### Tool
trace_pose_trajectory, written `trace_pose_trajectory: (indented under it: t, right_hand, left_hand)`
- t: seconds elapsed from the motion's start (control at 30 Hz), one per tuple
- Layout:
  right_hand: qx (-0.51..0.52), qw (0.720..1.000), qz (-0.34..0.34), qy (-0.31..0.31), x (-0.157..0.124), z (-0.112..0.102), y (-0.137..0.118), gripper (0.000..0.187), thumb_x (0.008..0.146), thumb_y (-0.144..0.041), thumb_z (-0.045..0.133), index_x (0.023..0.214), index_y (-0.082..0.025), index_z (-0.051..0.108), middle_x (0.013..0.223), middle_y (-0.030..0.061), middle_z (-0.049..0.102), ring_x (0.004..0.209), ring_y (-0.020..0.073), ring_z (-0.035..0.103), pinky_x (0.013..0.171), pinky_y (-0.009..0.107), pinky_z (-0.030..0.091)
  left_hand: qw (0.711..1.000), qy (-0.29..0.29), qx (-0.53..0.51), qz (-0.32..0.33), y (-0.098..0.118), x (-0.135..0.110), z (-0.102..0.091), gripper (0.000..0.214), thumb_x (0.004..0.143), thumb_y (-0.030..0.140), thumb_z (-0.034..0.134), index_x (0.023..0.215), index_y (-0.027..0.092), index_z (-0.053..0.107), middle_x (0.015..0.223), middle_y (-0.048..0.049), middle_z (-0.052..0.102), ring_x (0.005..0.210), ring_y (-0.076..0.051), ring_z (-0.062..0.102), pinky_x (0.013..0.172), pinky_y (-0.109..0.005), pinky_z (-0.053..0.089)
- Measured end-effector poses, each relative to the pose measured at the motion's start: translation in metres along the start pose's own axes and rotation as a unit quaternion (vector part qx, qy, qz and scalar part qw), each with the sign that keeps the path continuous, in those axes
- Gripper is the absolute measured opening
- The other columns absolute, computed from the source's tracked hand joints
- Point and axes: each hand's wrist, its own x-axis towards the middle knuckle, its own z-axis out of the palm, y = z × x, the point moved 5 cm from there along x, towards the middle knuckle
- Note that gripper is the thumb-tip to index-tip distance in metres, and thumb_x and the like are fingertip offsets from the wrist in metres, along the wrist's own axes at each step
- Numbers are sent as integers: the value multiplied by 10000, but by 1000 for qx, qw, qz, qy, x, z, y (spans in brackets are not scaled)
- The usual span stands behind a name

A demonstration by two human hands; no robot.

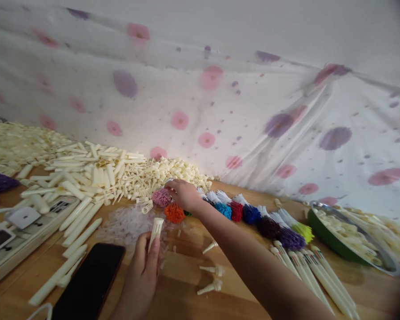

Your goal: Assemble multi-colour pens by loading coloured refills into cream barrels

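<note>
Head view: slotted cream piece [157, 227]

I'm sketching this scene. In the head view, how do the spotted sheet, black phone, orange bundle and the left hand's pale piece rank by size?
1. Spotted sheet
2. Black phone
Unranked: orange bundle, pale piece; similar, and the piece looks nearer.

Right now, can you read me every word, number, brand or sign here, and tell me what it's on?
None that I can read.
Power strip: any markings are too small and blurred.
White plug block: a faint mark, too blurred to read.
Phone: dark screen, no text showing.
Pale tube in the left hand: no readable writing.
Spotted sheet: coloured shapes, no readable letters.
</note>
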Motion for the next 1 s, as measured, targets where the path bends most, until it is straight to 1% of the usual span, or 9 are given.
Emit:
trace_pose_trajectory:
  t: [0.1, 0.17, 0.43, 0.53, 0.67, 0.83, 0.87, 0.93, 1.0]
  right_hand:
    - [-43, 997, -67, -10, 11, 9, -3, 208, 894, -164, 465, 1063, -181, 586, 1012, 42, 646, 939, 182, 565, 754, 281, 391]
    - [-71, 992, -99, -17, 12, 14, -5, 214, 887, -149, 467, 1057, -187, 591, 979, 46, 656, 907, 187, 574, 726, 274, 387]
    - [-167, 964, -202, -42, 14, 16, -15, 160, 884, -121, 459, 922, -145, 613, 892, 89, 658, 858, 217, 574, 654, 286, 392]
    - [-193, 951, -239, -47, 17, 16, -20, 163, 889, -107, 448, 933, -125, 604, 897, 107, 654, 863, 213, 574, 665, 291, 404]
    - [-217, 938, -267, -38, 14, 19, -24, 196, 922, -128, 398, 942, -112, 592, 877, 113, 647, 855, 216, 577, 681, 309, 418]
    - [-233, 932, -278, -18, 3, 25, -24, 277, 969, -172, 295, 982, -111, 565, 917, 110, 628, 853, 219, 583, 660, 317, 427]
    - [-235, 931, -279, -14, 2, 26, -24, 268, 969, -175, 298, 990, -116, 558, 925, 108, 624, 848, 217, 586, 647, 313, 428]
    - [-236, 929, -284, -9, 2, 27, -23, 225, 958, -172, 332, 992, -131, 551, 923, 99, 618, 828, 211, 591, 616, 302, 425]
    - [-237, 928, -289, -6, 3, 26, -23, 188, 942, -156, 367, 979, -141, 551, 900, 89, 615, 802, 205, 596, 593, 295, 423]
  left_hand:
    - [994, -36, -93, -38, -3, 0, 4, 264, 894, 484, 347, 785, 255, 420, 552, 72, 443, 487, -144, 486, 452, -225, 408]
    - [989, -41, -132, -57, -6, 0, 5, 284, 874, 521, 382, 785, 255, 425, 553, 74, 439, 490, -138, 468, 443, -215, 395]
    - [986, -18, -159, -40, -11, -1, 6, 384, 770, 623, 505, 775, 239, 483, 536, 76, 469, 484, -124, 450, 433, -196, 381]
    - [980, -12, -188, -59, -18, 1, 10, 397, 736, 624, 556, 808, 238, 503, 532, 84, 484, 473, -109, 440, 419, -176, 364]
    - [955, -25, -280, -98, -28, 2, 22, 402, 686, 608, 628, 730, 219, 534, 496, 92, 492, 425, -77, 421, 384, -144, 343]
    - [934, -20, -338, -111, -31, -1, 29, 394, 621, 568, 713, 654, 203, 565, 499, 78, 538, 407, -88, 469, 381, -178, 412]
    - [930, -14, -348, -119, -31, -1, 29, 370, 631, 536, 725, 643, 200, 571, 495, 71, 547, 402, -95, 482, 378, -188, 421]
    - [918, 13, -371, -139, -28, 2, 24, 293, 723, 449, 692, 631, 196, 575, 493, 53, 566, 421, -117, 530, 402, -209, 455]
    - [901, 61, -401, -154, -23, 12, 16, 226, 863, 338, 554, 684, 203, 583, 575, 35, 611, 521, -134, 603, 498, -230, 512]
